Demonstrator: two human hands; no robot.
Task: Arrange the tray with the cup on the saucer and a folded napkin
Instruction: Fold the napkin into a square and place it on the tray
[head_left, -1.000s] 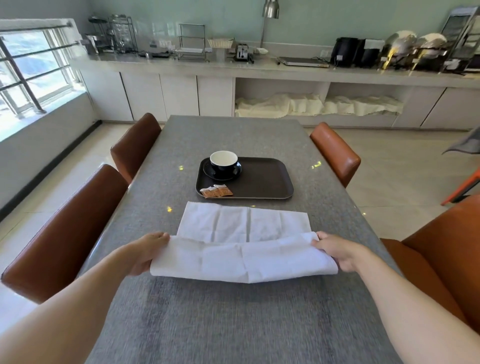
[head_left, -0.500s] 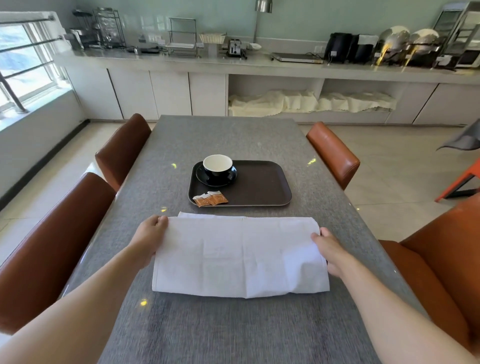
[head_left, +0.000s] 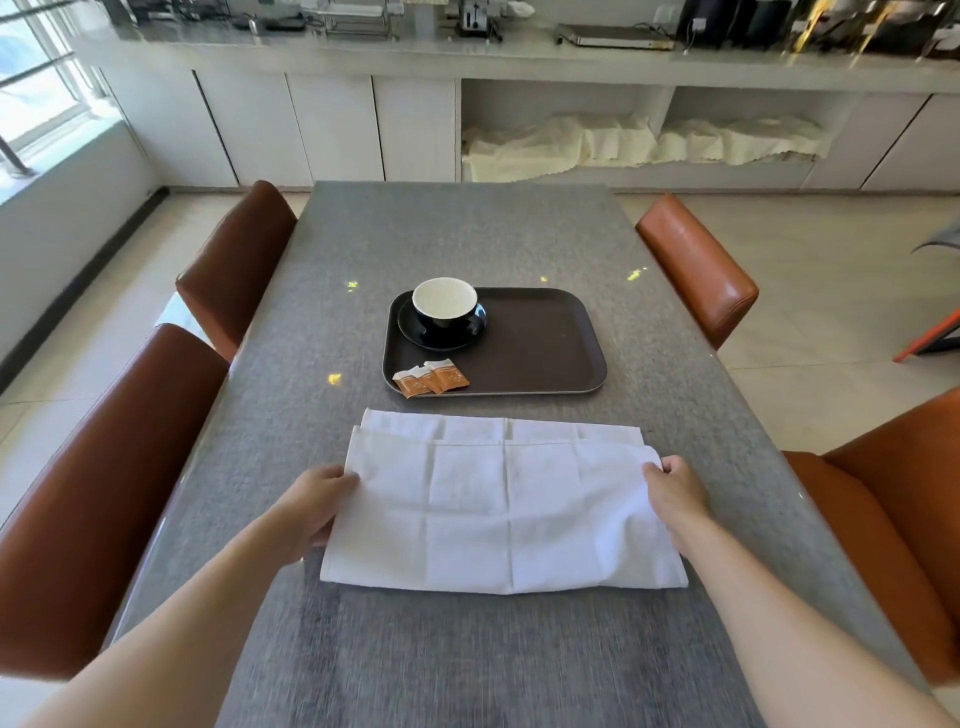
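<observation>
Near table edge, left hand (head_left: 311, 506), right hand (head_left: 675, 493): fingers pinching napkin (head_left: 498, 509) ends.

Both hands (head_left: 311, 506) gripping folded napkin (head_left: 498, 514), tray (head_left: 545, 358) beyond

No legible text anywhere in the view.

The two orange sachets (head_left: 431, 378) at the near-left corner of the tray (head_left: 545, 353) carry a pale printed pattern and white ends, but the print is too small and soft to make out as letters or a brand. The appliances on the far counter (head_left: 519, 52) show no label, number or sign that can be read at this sharpness.
</observation>
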